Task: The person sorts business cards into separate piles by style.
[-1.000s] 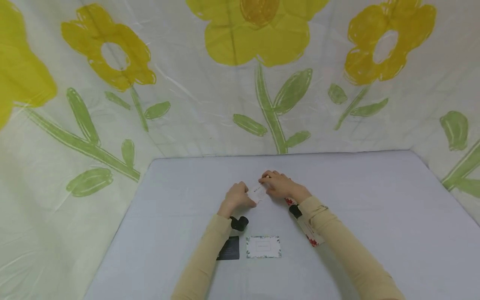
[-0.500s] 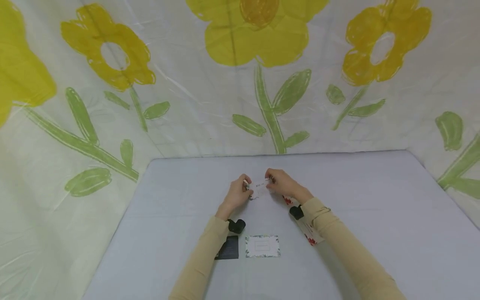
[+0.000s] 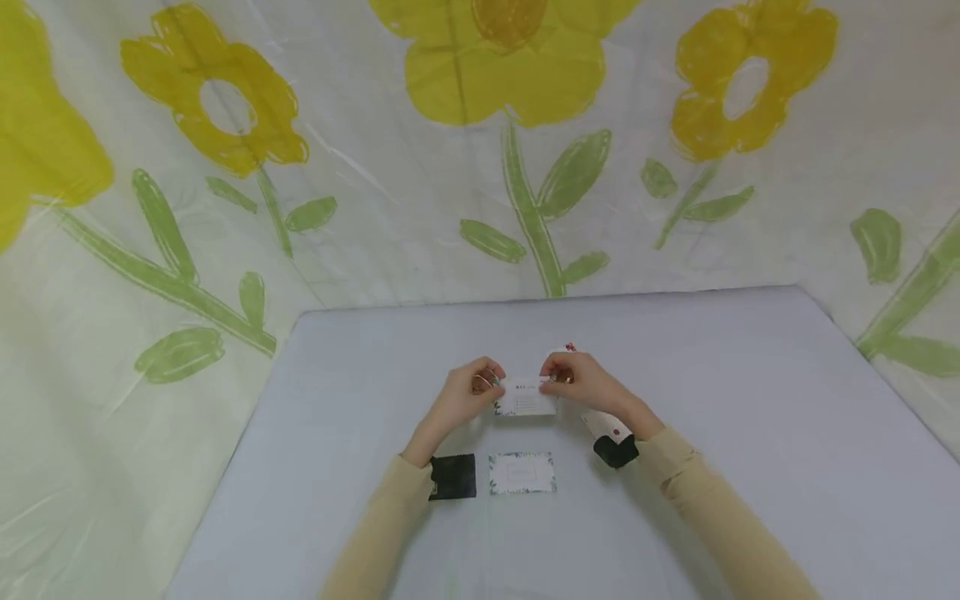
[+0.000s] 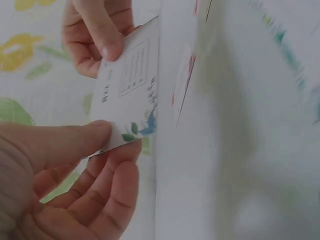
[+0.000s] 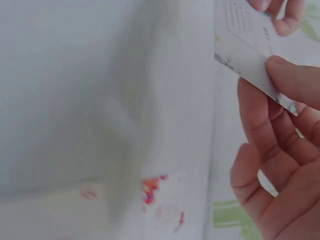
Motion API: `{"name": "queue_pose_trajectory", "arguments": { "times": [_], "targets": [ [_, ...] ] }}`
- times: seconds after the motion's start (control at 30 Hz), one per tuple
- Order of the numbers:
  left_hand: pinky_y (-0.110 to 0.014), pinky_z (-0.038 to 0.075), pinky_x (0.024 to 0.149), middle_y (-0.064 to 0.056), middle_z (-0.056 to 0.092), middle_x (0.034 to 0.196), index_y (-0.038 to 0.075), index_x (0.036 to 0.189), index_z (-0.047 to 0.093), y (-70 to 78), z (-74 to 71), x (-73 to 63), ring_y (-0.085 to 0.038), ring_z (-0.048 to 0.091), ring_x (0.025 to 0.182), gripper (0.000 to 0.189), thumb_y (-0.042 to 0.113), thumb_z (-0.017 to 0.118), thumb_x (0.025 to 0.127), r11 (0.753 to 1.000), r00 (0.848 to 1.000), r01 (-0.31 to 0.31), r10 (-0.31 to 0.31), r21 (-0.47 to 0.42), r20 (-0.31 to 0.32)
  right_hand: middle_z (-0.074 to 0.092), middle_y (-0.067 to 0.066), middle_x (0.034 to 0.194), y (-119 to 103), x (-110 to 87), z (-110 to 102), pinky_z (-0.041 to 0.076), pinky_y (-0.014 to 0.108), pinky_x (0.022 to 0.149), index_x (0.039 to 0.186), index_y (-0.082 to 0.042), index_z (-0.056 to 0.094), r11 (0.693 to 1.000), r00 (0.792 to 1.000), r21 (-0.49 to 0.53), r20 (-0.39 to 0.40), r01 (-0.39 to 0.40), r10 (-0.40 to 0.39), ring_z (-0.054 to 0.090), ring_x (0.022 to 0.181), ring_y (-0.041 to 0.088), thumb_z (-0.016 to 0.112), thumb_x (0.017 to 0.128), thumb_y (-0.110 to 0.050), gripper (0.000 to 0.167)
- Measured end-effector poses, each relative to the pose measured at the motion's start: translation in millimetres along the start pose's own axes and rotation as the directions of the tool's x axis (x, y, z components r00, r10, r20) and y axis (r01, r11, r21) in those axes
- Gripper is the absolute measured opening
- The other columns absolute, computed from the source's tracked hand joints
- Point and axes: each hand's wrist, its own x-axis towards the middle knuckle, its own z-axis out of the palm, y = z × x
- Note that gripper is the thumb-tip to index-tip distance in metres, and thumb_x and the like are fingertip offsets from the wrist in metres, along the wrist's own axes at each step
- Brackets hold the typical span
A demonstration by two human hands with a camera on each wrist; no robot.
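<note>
Tan sleeves [image 3: 378, 529] come nearest, reaching over a pale table [image 3: 697, 358]. By the left cuff lies a dark card [image 3: 454, 477], partly covered by the sleeve; just beside it, not touching, lies a leaf-bordered card [image 3: 522, 473]. Slightly farther out, a red-marked card [image 3: 606, 424] shows beside the right wrist's black camera [image 3: 617, 452]. Beyond these, a white printed card [image 3: 525, 398] (blue and green leaves trim its lower corner) is raised off the table between two hands. The left hand [image 3: 459, 393] has its grip clamped on one end, thumb on the printed face; the right hand [image 3: 594, 387] pinches the opposite end. The step seems to be steadying and orienting this card; the next move calls for both grips travelling together, lest it bend. Past the right hand lies a red-flowered card [image 3: 564, 348]; behind hangs a flower-printed sheet [image 3: 390, 242].
</note>
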Motion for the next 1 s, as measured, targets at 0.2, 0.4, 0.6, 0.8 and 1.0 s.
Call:
{"name": "queue_pose_trajectory", "arguments": {
  "times": [0.2, 0.4, 0.6, 0.8, 1.0],
  "targets": [
    [-0.022, 0.046, 0.061, -0.004, 0.061, 0.084, 0.003, 0.096, 0.061, -3.9, 3.6, -29.0, -0.011, 0.055, 0.069, 0.011, 0.005, 0.064, 0.086, 1.0, 0.995, 0.002, -0.003, 0.005, 0.097, 0.057, 0.0, 0.081, 1.5, -20.1, 21.5, 0.041, 0.023, 0.061, 0.087, -0.007, 0.061, 0.998, 0.996, 0.062, 0.084, -0.03, 0.025, 0.049, 0.069, 0.012, 0.07, 0.083, -0.013, 0.012],
    [-0.021, 0.045, 0.058, -0.007, 0.059, 0.08, 0.0, 0.093, 0.061, -10.2, 8.8, -45.4, -0.01, 0.053, 0.064, 0.012, 0.002, 0.066, 0.083, 0.999, 0.989, 0.037, -0.032, -0.032, 0.147, 0.055, -0.001, 0.074, 5.2, -29.4, 36.7, 0.038, 0.02, 0.056, 0.085, -0.006, 0.061, 0.993, 0.991, 0.099, 0.119, -0.067, 0.055, 0.046, 0.06, 0.009, 0.072, 0.08, -0.012, 0.013],
    [-0.021, 0.044, 0.06, -0.003, 0.058, 0.077, 0.0, 0.091, 0.062, -7.1, 13.1, -54.2, -0.01, 0.052, 0.066, 0.013, 0.001, 0.069, 0.08, 0.998, 0.983, 0.062, -0.063, 0.007, 0.17, 0.055, -0.003, 0.072, 0.0, -39.1, 43.4, 0.04, 0.02, 0.056, 0.085, -0.006, 0.06, 0.994, 0.988, 0.065, 0.137, -0.087, 0.077, 0.047, 0.06, 0.008, 0.072, 0.079, -0.012, 0.014],
    [-0.021, 0.044, 0.059, -0.002, 0.056, 0.074, -0.001, 0.089, 0.062, -2.8, 20.3, -62.2, -0.01, 0.05, 0.065, 0.012, 0.0, 0.068, 0.079, 0.995, 0.983, 0.084, -0.093, 0.062, 0.161, 0.054, -0.004, 0.071, -3.1, -47.0, 52.0, 0.041, 0.021, 0.057, 0.082, -0.007, 0.058, 0.995, 0.988, 0.003, 0.126, -0.095, 0.094, 0.047, 0.062, 0.008, 0.072, 0.08, -0.011, 0.015],
    [-0.022, 0.043, 0.06, 0.001, 0.055, 0.073, 0.001, 0.087, 0.062, 0.8, 26.1, -69.1, -0.009, 0.049, 0.066, 0.011, 0.001, 0.07, 0.079, 0.983, 0.983, 0.1, -0.122, 0.153, 0.14, 0.051, -0.005, 0.068, -10.5, -52.0, 60.8, 0.039, 0.022, 0.056, 0.08, -0.008, 0.057, 0.992, 0.991, -0.093, 0.097, -0.086, 0.095, 0.045, 0.062, 0.008, 0.071, 0.08, -0.008, 0.014]
  ]
}}
